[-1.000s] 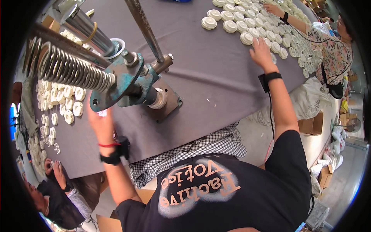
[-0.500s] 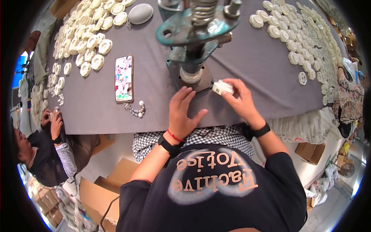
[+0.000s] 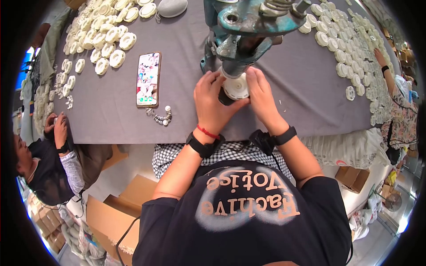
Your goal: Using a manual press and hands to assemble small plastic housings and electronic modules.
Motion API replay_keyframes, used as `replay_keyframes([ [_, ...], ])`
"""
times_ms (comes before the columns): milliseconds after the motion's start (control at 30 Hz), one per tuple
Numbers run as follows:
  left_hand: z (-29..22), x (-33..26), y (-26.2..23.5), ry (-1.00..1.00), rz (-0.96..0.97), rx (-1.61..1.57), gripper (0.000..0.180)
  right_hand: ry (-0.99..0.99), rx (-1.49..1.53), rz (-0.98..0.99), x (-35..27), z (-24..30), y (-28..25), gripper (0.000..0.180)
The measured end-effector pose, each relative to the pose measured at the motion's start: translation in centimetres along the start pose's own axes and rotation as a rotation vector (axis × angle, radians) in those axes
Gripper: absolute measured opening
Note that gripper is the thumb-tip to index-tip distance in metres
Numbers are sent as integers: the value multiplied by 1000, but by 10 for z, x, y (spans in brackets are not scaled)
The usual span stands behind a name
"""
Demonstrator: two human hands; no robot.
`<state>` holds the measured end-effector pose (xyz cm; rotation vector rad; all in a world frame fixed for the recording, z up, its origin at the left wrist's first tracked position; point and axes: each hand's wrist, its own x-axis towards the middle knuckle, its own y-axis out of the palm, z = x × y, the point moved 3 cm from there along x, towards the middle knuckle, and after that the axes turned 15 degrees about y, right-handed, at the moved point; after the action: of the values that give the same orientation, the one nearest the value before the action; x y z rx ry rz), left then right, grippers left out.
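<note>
A white round plastic part point(image 3: 238, 90) sits right under the ram of a green hand press point(image 3: 242, 55), between my two hands. My left hand point(image 3: 214, 103) curves round its left side, with the thumb along the near edge. On the right side, my right hand point(image 3: 265, 98) presses its fingers against the same part. The ram covers the far portion of the part, and my fingers hide most of the press base.
Cream round parts point(image 3: 116, 58) are heaped at the far left, and more white round parts point(image 3: 341, 56) spread over the right. A phone point(image 3: 148, 80) with a beaded strap and a grey oval case point(image 3: 172, 7) lie left of the press. Other people sit at both sides.
My right hand has carried the white part leftward under the ram. My left hand has moved up beside it and now grips it too. A person's arm now reaches in at far right.
</note>
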<state>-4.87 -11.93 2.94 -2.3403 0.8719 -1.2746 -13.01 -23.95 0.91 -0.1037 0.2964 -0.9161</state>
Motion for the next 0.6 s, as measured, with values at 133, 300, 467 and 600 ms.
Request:
replay_keyframes([
  [133, 32, 13, -6, -30, -26, 46, 66, 499, -103, 297, 9, 41, 5, 39],
  [300, 49, 40, 8, -101, 337, -269, 61, 304, -443, 398, 21, 37, 0, 38],
  [467, 54, 13, 24, -73, 156, -156, 68, 332, -261, 349, 13, 37, -5, 36],
  [600, 68, 14, 15, -91, 227, -230, 74, -149, -81, -76, 53, 106, -67, 31],
])
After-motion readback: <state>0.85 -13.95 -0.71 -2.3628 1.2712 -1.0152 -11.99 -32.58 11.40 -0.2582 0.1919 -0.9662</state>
